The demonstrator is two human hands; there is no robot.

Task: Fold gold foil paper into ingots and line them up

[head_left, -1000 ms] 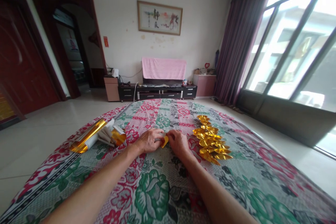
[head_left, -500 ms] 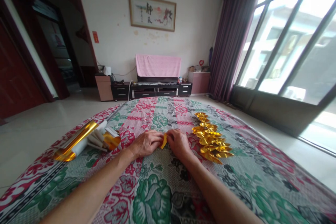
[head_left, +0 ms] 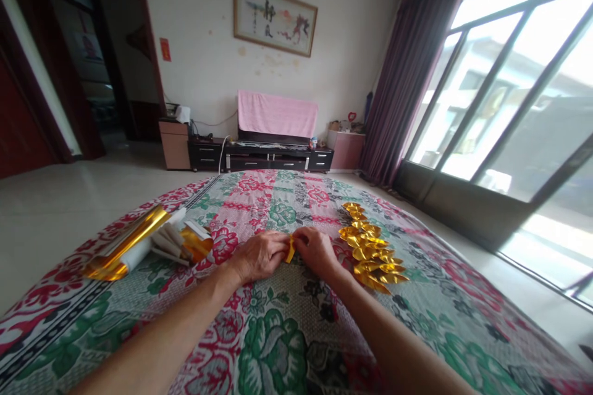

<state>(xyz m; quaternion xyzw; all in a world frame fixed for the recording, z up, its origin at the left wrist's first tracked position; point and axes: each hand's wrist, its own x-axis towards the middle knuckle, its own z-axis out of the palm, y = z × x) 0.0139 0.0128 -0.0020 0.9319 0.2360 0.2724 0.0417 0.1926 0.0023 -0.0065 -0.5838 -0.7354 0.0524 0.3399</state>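
Observation:
A small strip of gold paper [head_left: 290, 251] is pinched between my two hands over the middle of the flowered tablecloth [head_left: 273, 345]. My left hand [head_left: 264, 254] has its fingers closed on the strip's left side. On the other side, my right hand [head_left: 315, 249] grips it near its top with bent fingers. Just right of my right hand lies a row of folded gold foil pieces [head_left: 368, 244], pointed like petals. The parts of the strip under my fingertips are hidden.
Left of my hands lie a gold foil roll [head_left: 134, 247] and a bundle of pale paper pieces [head_left: 173, 241] with gold paper. Beyond the table stand a low black cabinet [head_left: 266, 157] and a pink cloth [head_left: 278, 112] over a dark object.
The view has tilted and shifted slightly. Both hands stay together at the gold strip, with only slight finger movement.

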